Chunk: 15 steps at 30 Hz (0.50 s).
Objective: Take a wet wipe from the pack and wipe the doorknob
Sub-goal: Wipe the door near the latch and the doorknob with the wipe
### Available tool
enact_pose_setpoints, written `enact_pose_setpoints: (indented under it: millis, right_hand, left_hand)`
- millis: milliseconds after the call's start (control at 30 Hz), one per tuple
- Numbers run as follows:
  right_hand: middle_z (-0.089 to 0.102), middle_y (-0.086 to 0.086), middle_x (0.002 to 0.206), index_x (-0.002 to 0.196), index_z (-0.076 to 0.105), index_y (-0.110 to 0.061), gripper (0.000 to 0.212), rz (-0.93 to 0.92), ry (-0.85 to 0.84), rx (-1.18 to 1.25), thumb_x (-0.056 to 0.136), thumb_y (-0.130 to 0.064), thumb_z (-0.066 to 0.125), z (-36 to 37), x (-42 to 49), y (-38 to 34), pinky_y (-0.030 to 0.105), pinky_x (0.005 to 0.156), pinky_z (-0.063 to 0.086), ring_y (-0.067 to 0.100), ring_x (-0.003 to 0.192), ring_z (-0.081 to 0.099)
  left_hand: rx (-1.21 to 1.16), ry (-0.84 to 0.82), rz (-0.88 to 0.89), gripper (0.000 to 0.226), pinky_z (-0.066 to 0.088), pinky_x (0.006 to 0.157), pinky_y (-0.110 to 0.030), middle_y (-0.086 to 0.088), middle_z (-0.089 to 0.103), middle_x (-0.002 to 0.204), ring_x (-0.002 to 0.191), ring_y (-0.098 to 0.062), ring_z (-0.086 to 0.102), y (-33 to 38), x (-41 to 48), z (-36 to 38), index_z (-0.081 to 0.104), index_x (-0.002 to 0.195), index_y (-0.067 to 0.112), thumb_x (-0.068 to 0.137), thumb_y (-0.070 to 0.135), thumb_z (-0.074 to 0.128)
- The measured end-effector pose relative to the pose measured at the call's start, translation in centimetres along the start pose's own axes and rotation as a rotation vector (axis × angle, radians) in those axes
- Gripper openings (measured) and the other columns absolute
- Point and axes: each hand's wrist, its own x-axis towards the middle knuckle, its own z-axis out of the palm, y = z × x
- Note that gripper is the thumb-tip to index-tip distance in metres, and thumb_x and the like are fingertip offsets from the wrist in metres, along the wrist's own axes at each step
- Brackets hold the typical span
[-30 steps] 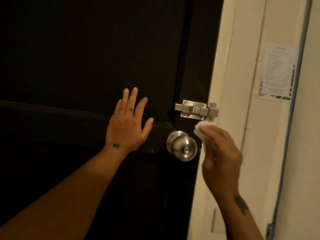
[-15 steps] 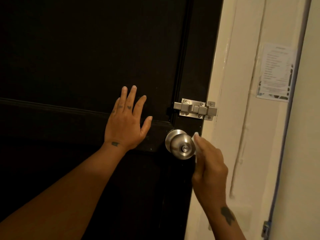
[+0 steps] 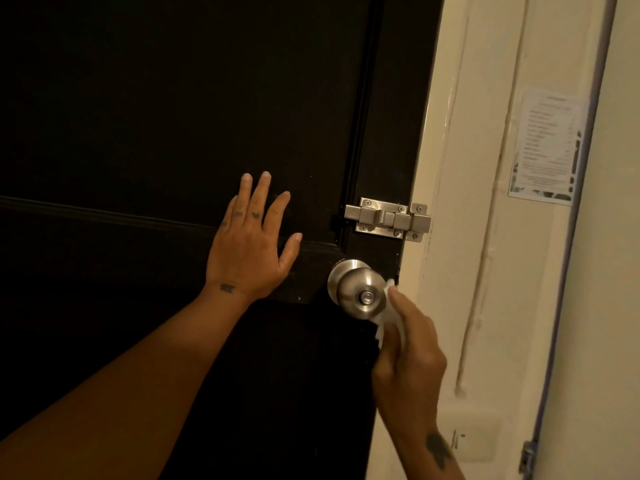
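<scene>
Head view. Doorknob (image 3: 358, 289): round brushed metal with a button at its centre, mounted near the right edge of a black door (image 3: 173, 98). White wet wipe (image 3: 387, 315), crumpled, touching the knob's right side. Right hand (image 3: 408, 358) grips the wipe, fingers curled round it. Left hand (image 3: 251, 244) lies flat on the door left of the knob, fingers spread, holding nothing. Metal bolt latch (image 3: 388, 220) above the knob. Cream wall (image 3: 485, 271) to the right, with a printed notice (image 3: 545, 147).

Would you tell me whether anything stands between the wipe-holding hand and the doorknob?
Nothing visible does: the right hand presses the wet wipe against the right side of the doorknob. The left hand lies flat on the door, left of it.
</scene>
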Motion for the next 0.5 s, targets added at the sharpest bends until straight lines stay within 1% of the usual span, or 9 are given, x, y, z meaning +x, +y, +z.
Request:
enact_pose_setpoints:
  millis: [67, 133, 167, 200, 267, 300, 367, 433, 500]
  right_hand:
    - [0.051, -0.017, 0.095, 0.120, 0.051, -0.014, 0.037, -0.006, -0.022, 0.045, 0.089, -0.032, 0.043, 0.0, -1.9, -0.4, -0.002, 0.080, 0.034, -0.016, 0.092, 0.049]
    - [0.055, -0.015, 0.094, 0.118, 0.051, -0.023, 0.035, -0.061, -0.065, 0.070, 0.090, -0.042, 0.043, -0.3, -3.1, -1.0, 0.003, 0.077, 0.039, -0.009, 0.087, 0.053]
    - [0.057, -0.012, 0.093, 0.116, 0.053, -0.022, 0.033, -0.085, -0.061, 0.072, 0.091, -0.042, 0.044, -0.5, -3.2, -1.1, 0.004, 0.076, 0.040, -0.007, 0.085, 0.053]
    - [0.057, -0.011, 0.092, 0.114, 0.055, -0.020, 0.031, -0.092, -0.030, 0.065, 0.091, -0.037, 0.044, -0.6, -2.8, -1.1, 0.004, 0.077, 0.040, -0.008, 0.085, 0.053]
    - [0.055, -0.011, 0.096, 0.113, 0.057, -0.012, 0.031, -0.068, 0.074, 0.022, 0.087, -0.022, 0.044, -0.8, -1.5, -0.7, 0.002, 0.083, 0.037, -0.010, 0.090, 0.050]
    - [0.055, -0.009, 0.098, 0.113, 0.057, -0.008, 0.033, -0.052, 0.104, -0.002, 0.085, -0.017, 0.043, -0.8, -0.8, -0.5, 0.001, 0.085, 0.036, -0.008, 0.092, 0.049]
    - [0.053, -0.006, 0.100, 0.115, 0.055, -0.007, 0.033, -0.030, 0.083, -0.032, 0.084, -0.011, 0.045, -0.4, -0.4, -0.3, 0.000, 0.087, 0.034, -0.005, 0.093, 0.046]
    - [0.053, -0.007, 0.101, 0.117, 0.053, -0.010, 0.035, -0.023, 0.034, -0.019, 0.084, -0.013, 0.045, 0.2, -1.3, -0.4, 0.000, 0.088, 0.034, -0.008, 0.095, 0.046]
    - [0.055, -0.014, 0.101, 0.116, 0.052, -0.017, 0.034, -0.042, -0.020, 0.035, 0.083, -0.020, 0.044, 0.5, -2.6, -0.8, 0.001, 0.087, 0.036, -0.010, 0.098, 0.049]
  left_hand:
    - [0.004, 0.001, 0.002, 0.063, 0.015, 0.109, -0.041, -0.019, 0.020, 0.152, 0.141, -0.034, 0.011, 0.0, 0.0, 0.0, 0.031, 0.137, 0.012, 0.086, 0.047, 0.028]
    - [0.008, -0.003, 0.000, 0.063, 0.015, 0.109, -0.042, -0.018, 0.019, 0.153, 0.141, -0.034, 0.010, 0.0, 0.0, 0.0, 0.031, 0.138, 0.013, 0.086, 0.048, 0.027]
    - [0.010, -0.005, 0.000, 0.063, 0.015, 0.109, -0.042, -0.018, 0.019, 0.153, 0.141, -0.034, 0.010, 0.0, 0.0, 0.1, 0.030, 0.138, 0.013, 0.086, 0.048, 0.027]
    - [0.011, -0.005, 0.000, 0.063, 0.015, 0.109, -0.042, -0.018, 0.018, 0.153, 0.141, -0.034, 0.010, 0.0, 0.0, 0.1, 0.030, 0.138, 0.013, 0.086, 0.048, 0.027]
    - [0.011, -0.002, 0.003, 0.063, 0.014, 0.108, -0.041, -0.018, 0.019, 0.153, 0.141, -0.034, 0.010, 0.0, 0.0, 0.0, 0.031, 0.137, 0.013, 0.086, 0.048, 0.027]
    - [0.013, -0.001, 0.003, 0.063, 0.014, 0.108, -0.041, -0.018, 0.019, 0.153, 0.141, -0.034, 0.010, 0.0, 0.0, 0.0, 0.031, 0.137, 0.013, 0.086, 0.048, 0.027]
    - [0.020, -0.002, 0.000, 0.063, 0.013, 0.107, -0.040, -0.018, 0.019, 0.153, 0.141, -0.033, 0.010, 0.0, 0.0, 0.1, 0.030, 0.138, 0.013, 0.085, 0.048, 0.027]
    - [0.020, 0.002, 0.000, 0.063, 0.013, 0.107, -0.040, -0.018, 0.019, 0.153, 0.141, -0.033, 0.009, 0.0, 0.0, 0.1, 0.030, 0.138, 0.013, 0.086, 0.048, 0.027]
    - [0.021, 0.005, 0.003, 0.062, 0.014, 0.107, -0.041, -0.019, 0.020, 0.152, 0.141, -0.034, 0.010, 0.0, 0.0, 0.1, 0.031, 0.137, 0.013, 0.086, 0.047, 0.028]
